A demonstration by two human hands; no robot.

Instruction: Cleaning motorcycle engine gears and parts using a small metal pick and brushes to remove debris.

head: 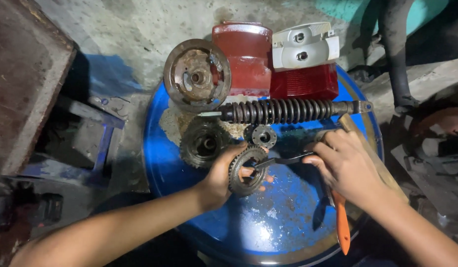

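**Gear held over a blue drum while a dark tool works at its centre**

Hands meet above the top of a blue drum (189, 232) that serves as a workbench. The left hand (220, 179) is closed around a toothed gear (246, 170), holding it on edge just above the drum top, with fingers showing through its open centre. The right hand (343, 165) is closed on a thin dark tool (283, 160) whose tip reaches into the middle of that gear. What kind of tool it is cannot be told.

As for progress, the gear looks grimy and rust-stained, and I see no clean metal on it, so the work on it seems at an early or middle stage. The other parts lie untouched behind the hands.

Counted: three toothed or disc-shaped parts besides the held one. These are a rusty round drum-like wheel (197, 74) leaning at the back, a large dark sprocket (205, 143) lying flat just beside the left hand, and a small round flange (264, 135) near it. There is one black coil spring shock absorber (288, 111) lying across the drum, one red cover (243, 57), one red lamp lens (304, 81) with one white backing (304, 45) above it, one wooden stick (382, 168) under the right wrist, and one orange-handled tool (341, 225) lying on the drum by the right forearm.
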